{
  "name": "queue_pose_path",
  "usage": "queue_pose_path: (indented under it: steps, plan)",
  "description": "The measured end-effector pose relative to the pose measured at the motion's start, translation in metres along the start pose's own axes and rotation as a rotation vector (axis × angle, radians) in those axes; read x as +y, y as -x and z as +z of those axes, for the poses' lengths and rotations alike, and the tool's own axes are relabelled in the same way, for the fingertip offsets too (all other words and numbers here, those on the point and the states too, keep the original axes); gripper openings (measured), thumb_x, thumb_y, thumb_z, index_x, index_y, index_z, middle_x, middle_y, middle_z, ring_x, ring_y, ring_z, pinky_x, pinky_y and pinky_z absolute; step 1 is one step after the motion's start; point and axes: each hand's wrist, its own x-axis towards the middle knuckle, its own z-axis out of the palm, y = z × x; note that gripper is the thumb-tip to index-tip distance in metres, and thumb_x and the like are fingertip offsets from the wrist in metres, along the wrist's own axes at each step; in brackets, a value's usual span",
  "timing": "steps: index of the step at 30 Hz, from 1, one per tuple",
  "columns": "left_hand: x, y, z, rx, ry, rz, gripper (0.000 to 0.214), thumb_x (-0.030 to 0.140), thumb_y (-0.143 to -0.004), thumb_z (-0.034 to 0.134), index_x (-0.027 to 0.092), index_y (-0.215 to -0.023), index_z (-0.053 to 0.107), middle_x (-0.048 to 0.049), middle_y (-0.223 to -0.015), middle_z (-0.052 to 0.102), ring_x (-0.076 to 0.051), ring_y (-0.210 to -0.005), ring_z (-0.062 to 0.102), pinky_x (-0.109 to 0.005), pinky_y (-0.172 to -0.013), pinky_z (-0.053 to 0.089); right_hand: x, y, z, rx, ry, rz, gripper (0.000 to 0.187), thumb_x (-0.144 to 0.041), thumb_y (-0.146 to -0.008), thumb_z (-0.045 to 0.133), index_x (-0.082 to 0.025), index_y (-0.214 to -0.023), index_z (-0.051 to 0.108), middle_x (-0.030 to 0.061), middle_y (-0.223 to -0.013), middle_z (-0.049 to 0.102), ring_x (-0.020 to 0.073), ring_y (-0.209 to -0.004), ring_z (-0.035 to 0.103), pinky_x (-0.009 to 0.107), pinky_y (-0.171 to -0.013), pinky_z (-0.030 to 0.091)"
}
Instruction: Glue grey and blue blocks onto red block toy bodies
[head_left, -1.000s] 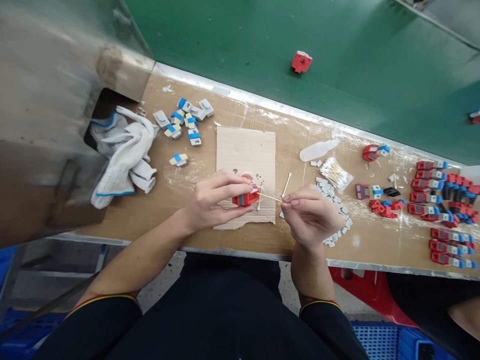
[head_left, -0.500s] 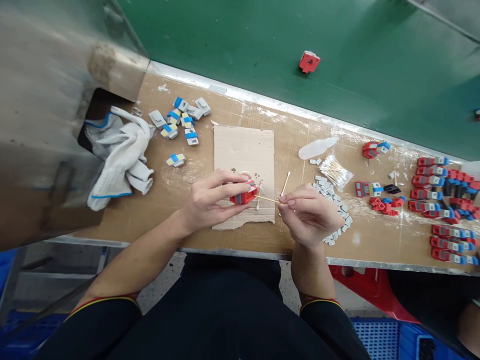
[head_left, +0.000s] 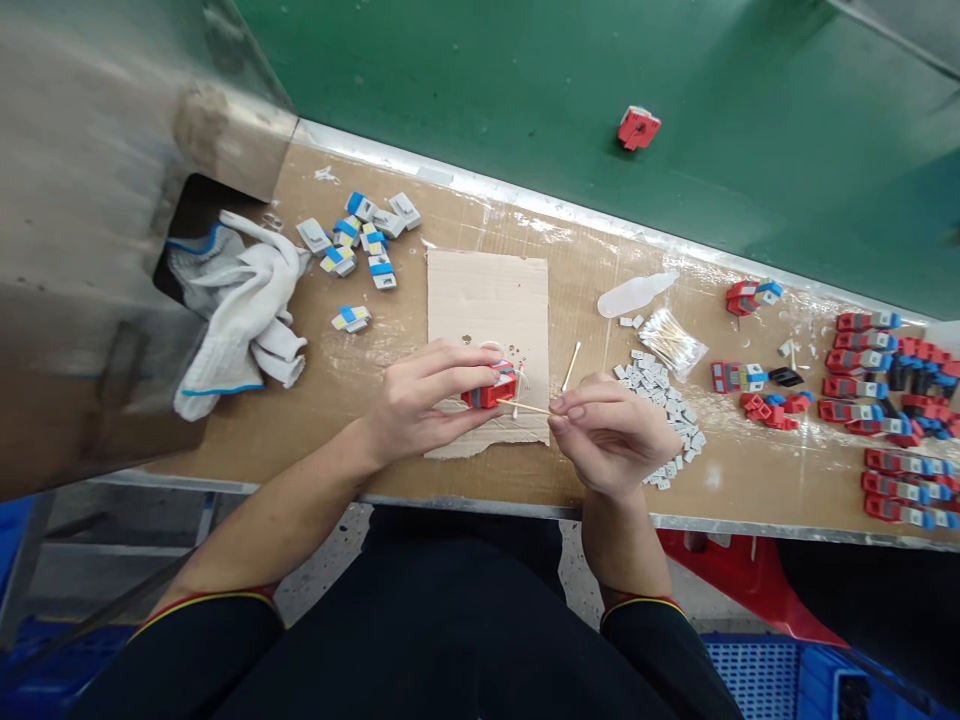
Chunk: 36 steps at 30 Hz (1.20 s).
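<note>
My left hand is closed round a small red plastic part and holds it just above a cardboard sheet on the bench. My right hand pinches a thin wooden swab stick between thumb and fingers. The stick's tip touches the right side of the red part. A second cotton swab lies loose on the bench between the cardboard and my right hand.
A pile of small grey clips, a bag of swabs and a clear squeeze bottle lie to the right. Red, grey and blue assembled parts fill the far right. Grey-blue parts and white gloves lie left. One red part sits on the green belt.
My right hand has shifted slightly left, bringing the stick closer in against the red part. The left hand keeps its grip. The view has drifted a little.
</note>
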Motion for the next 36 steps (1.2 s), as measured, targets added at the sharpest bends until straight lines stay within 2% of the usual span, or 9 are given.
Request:
queue_pose_path:
  steps: [6,11,13,15,18,25,28,33,36]
  plan:
    - [0.000,0.000,0.002,0.006,0.033,-0.008,0.029,0.027,-0.087,0.088,0.019,-0.108,0.070,-0.0109,-0.107,0.085,-0.022,-0.099,0.084,-0.032,-0.087,0.070,0.000,0.002,0.004,0.000,-0.071,0.002,0.012,-0.015,-0.093,0.075,-0.025,-0.097,0.071,-0.0007,-0.077,0.079,0.0142,-0.058,0.072,0.028,-0.049,0.057]
    - [0.001,0.000,0.000,0.031,0.115,-0.060,0.034,0.024,-0.081,0.093,0.020,-0.105,0.069,-0.0102,-0.107,0.085,-0.022,-0.100,0.084,-0.032,-0.088,0.071,0.007,0.001,-0.020,0.107,-0.053,0.066,0.017,-0.012,-0.089,0.078,-0.027,-0.096,0.075,-0.0022,-0.075,0.077,0.0151,-0.062,0.072,0.029,-0.053,0.056]
    - [0.001,0.001,-0.001,0.035,0.153,-0.085,0.036,0.023,-0.079,0.095,0.020,-0.105,0.070,-0.0100,-0.108,0.085,-0.022,-0.098,0.084,-0.033,-0.089,0.071,0.011,-0.001,-0.030,-0.004,-0.003,0.116,0.019,-0.009,-0.088,0.078,-0.027,-0.092,0.074,-0.0027,-0.075,0.076,0.0146,-0.063,0.071,0.029,-0.056,0.055]
    - [0.000,0.002,-0.002,0.029,0.178,-0.110,0.036,0.023,-0.079,0.095,0.020,-0.105,0.070,-0.0102,-0.110,0.085,-0.022,-0.097,0.084,-0.033,-0.088,0.071,0.014,-0.003,-0.035,-0.186,0.069,0.161,0.020,-0.006,-0.088,0.076,-0.026,-0.088,0.071,-0.0031,-0.076,0.076,0.0138,-0.063,0.070,0.029,-0.058,0.055]
    - [-0.001,0.003,-0.003,0.021,0.198,-0.129,0.034,0.022,-0.081,0.092,0.019,-0.105,0.068,-0.0123,-0.112,0.085,-0.022,-0.096,0.084,-0.032,-0.084,0.070,0.018,-0.003,-0.030,-0.368,0.206,0.151,0.020,-0.006,-0.091,0.071,-0.025,-0.085,0.068,-0.0024,-0.076,0.076,0.0126,-0.063,0.068,0.027,-0.058,0.051]
    - [-0.001,0.005,-0.003,0.023,0.237,-0.147,0.036,0.018,-0.081,0.092,0.017,-0.106,0.066,-0.0153,-0.115,0.084,-0.022,-0.093,0.084,-0.031,-0.080,0.070,0.025,0.001,-0.015,-0.473,0.284,0.093,0.017,-0.010,-0.095,0.069,-0.023,-0.085,0.069,-0.0009,-0.076,0.076,0.0127,-0.064,0.067,0.026,-0.059,0.050]
    - [-0.002,0.006,-0.002,0.030,0.238,-0.140,0.036,0.018,-0.081,0.092,0.017,-0.107,0.067,-0.0155,-0.114,0.084,-0.024,-0.096,0.084,-0.032,-0.082,0.070,0.022,0.000,-0.023,-0.395,0.218,0.133,0.017,-0.009,-0.094,0.071,-0.025,-0.086,0.070,-0.0020,-0.077,0.076,0.0129,-0.064,0.067,0.027,-0.060,0.052]
    - [-0.001,0.006,0.000,0.017,0.242,-0.144,0.034,0.020,-0.082,0.090,0.018,-0.107,0.067,-0.0141,-0.112,0.084,-0.023,-0.101,0.084,-0.032,-0.090,0.069,0.016,0.000,-0.028,0.070,-0.042,0.107,0.013,-0.016,-0.091,0.079,-0.028,-0.094,0.074,-0.0035,-0.075,0.074,0.0144,-0.063,0.069,0.029,-0.056,0.053]
    - [0.003,0.005,-0.001,-0.091,0.313,-0.165,0.031,0.020,-0.085,0.088,0.018,-0.109,0.068,-0.0130,-0.111,0.085,-0.021,-0.102,0.083,-0.029,-0.093,0.068,0.012,0.002,-0.021,0.131,-0.154,0.092,0.012,-0.020,-0.091,0.081,-0.028,-0.097,0.074,-0.0035,-0.075,0.074,0.0139,-0.061,0.068,0.029,-0.054,0.052]
